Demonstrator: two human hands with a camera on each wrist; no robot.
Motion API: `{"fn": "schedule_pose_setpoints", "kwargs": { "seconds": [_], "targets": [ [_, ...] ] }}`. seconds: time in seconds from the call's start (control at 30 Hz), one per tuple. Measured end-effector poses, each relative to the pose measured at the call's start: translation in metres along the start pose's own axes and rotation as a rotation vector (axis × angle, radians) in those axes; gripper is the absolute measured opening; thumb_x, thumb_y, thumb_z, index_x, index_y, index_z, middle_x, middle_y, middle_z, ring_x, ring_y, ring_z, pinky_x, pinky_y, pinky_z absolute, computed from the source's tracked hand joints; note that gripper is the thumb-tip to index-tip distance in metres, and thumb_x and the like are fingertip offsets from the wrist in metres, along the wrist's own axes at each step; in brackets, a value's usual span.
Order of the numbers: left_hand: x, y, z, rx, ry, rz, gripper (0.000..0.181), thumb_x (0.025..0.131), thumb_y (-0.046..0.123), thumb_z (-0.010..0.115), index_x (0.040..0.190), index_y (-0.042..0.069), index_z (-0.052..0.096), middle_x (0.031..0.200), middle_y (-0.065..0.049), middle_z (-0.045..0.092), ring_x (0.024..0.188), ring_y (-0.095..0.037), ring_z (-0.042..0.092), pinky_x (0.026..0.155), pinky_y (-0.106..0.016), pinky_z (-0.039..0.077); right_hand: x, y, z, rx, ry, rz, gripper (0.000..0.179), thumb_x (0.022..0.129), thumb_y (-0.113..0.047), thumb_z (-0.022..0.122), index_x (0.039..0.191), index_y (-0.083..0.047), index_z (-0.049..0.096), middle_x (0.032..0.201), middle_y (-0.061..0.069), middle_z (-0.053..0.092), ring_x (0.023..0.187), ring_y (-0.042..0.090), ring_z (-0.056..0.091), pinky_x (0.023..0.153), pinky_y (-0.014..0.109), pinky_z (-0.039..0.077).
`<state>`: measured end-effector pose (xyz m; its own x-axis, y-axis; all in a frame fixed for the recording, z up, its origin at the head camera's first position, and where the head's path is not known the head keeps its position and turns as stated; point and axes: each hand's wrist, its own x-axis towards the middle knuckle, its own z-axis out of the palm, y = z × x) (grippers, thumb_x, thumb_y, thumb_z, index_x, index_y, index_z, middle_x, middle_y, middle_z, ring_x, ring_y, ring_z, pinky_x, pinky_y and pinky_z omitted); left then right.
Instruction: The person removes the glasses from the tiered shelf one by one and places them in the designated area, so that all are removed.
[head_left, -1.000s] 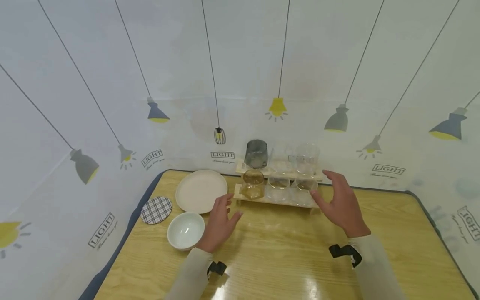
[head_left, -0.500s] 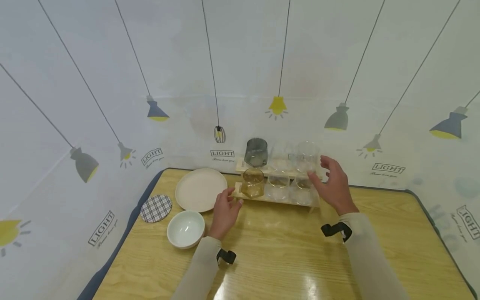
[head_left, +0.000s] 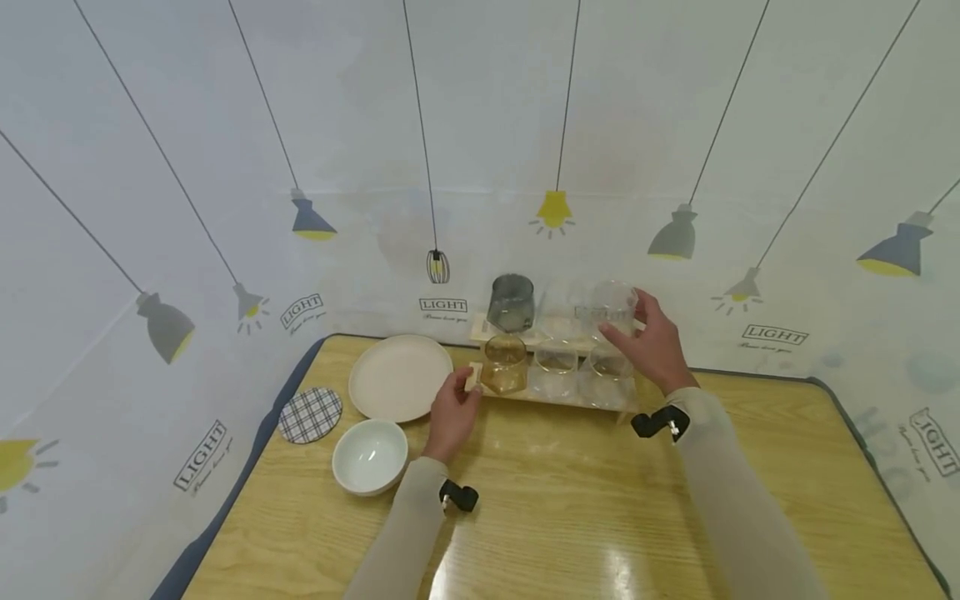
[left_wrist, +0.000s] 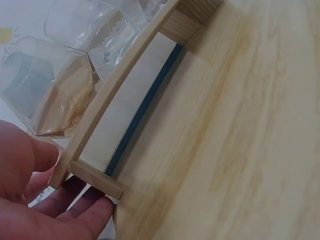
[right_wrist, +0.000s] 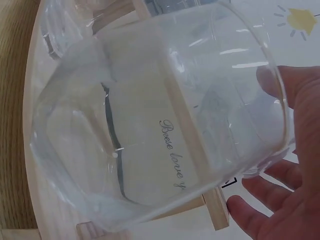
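A two-tier wooden rack [left_wrist: 79, 145] holds several glasses at the back of the table. My left hand [head_left: 452, 421] grips the rack's left end, thumb above and fingers curled beneath in the left wrist view. My right hand [head_left: 654, 346] is around a clear glass [head_left: 613, 302] on the upper tier's right, thumb in front and fingers at its far side. In the right wrist view a lower-tier clear glass [right_wrist: 145, 125] covers much of that grasp. A smoky grey glass [head_left: 512, 303] stands upper left, with an amber glass [head_left: 505, 367] below it.
Left of the rack lie a pale plate [head_left: 401, 379], a white bowl [head_left: 370, 457] and a round checked coaster [head_left: 311, 415]. Another clear glass [head_left: 555, 372] stands beside the amber one. A wall sheet printed with lamps rises right behind the rack.
My left hand has moved up to the rack's left end and taken hold of it. The right hand has moved up and left onto the upper clear glass.
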<state>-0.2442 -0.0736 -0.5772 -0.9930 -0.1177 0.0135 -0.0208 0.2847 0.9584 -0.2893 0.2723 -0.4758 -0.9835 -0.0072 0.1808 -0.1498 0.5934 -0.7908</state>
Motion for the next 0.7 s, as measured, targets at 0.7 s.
{"fn": "schedule_pose_setpoints", "kwargs": {
  "seconds": [0.7],
  "targets": [
    [0.008,-0.001,0.003,-0.024,0.042,-0.009,0.032,0.103,0.017,0.069,0.134,0.014,0.067,0.137,-0.018,0.069,0.122,-0.035,0.068,0.102,-0.051,0.056,-0.002,0.007,-0.008,0.031,0.047,0.02,0.098,0.093,-0.06,0.074,0.167,-0.017,0.025,0.162,0.018,0.045,0.144,0.047,0.05,0.11,0.065,0.048]
  ]
}}
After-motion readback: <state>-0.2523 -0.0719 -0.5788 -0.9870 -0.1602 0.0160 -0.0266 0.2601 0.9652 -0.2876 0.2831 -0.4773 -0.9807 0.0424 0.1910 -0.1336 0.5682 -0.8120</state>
